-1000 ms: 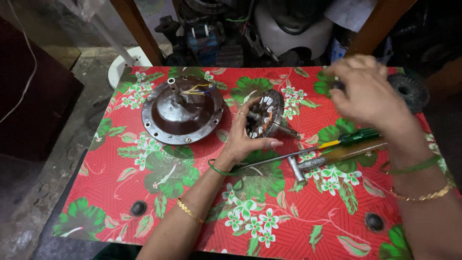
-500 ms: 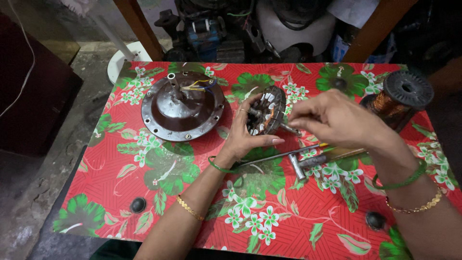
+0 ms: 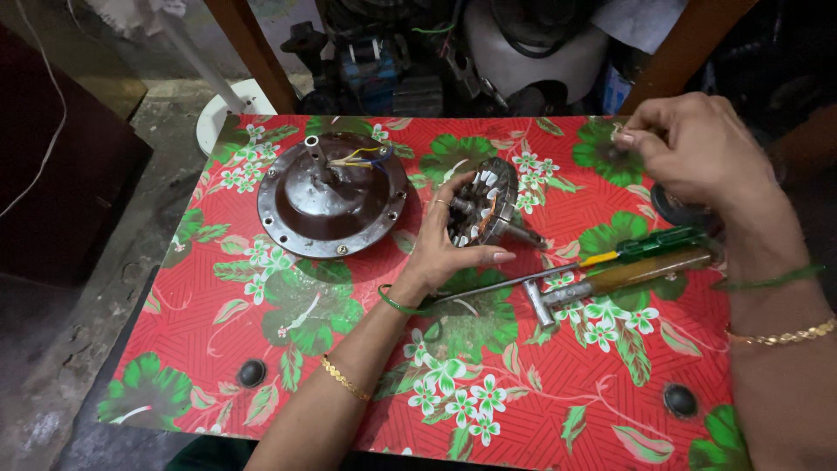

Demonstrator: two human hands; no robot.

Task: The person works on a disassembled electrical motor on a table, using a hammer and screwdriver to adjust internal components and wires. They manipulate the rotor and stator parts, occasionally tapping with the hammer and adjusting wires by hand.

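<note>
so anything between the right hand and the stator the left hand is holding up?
Nothing visible. The left hand props the stator on edge, its open face toward the right hand, which is raised near the table's far right corner. Only bare tablecloth lies between them; the screwdriver and hammer lie nearer the person, off that line.

The single head-worn camera looks steeply down from above the person's chest onto the red floral table [image 3: 288, 349], close enough that its top nearly fills the frame. Both forearms enter from the lower edge, and the view faces forward, so cluttered machinery [image 3: 410, 61] behind the table crosses the upper edge.
</note>
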